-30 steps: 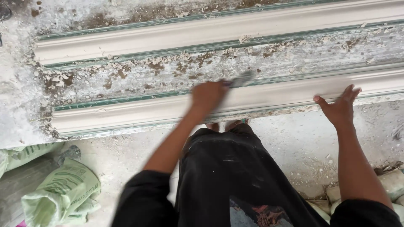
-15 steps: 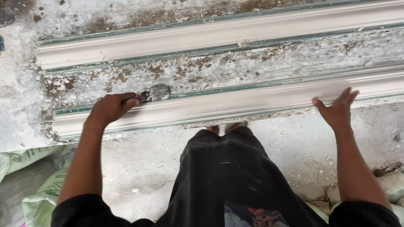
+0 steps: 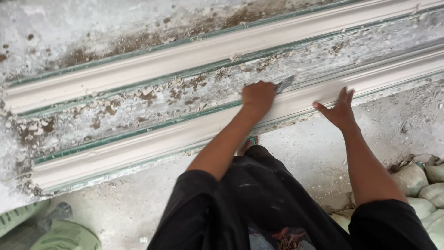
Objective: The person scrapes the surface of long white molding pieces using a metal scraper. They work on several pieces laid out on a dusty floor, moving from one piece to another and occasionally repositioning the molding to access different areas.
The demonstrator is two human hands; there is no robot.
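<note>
Half a second back my left hand (image 3: 258,96) scraped near the moulding's (image 3: 138,148) end; now, fisted on the scraper (image 3: 283,84), it's mid-length beside my right hand (image 3: 340,110), spread flat steadying it.

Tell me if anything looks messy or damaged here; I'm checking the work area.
Yes. Crumbly plaster debris lies scattered in the strip between the two long white mouldings, with brown patches. The left hand holds a scraper there; the right hand rests flat on the near moulding.
</note>
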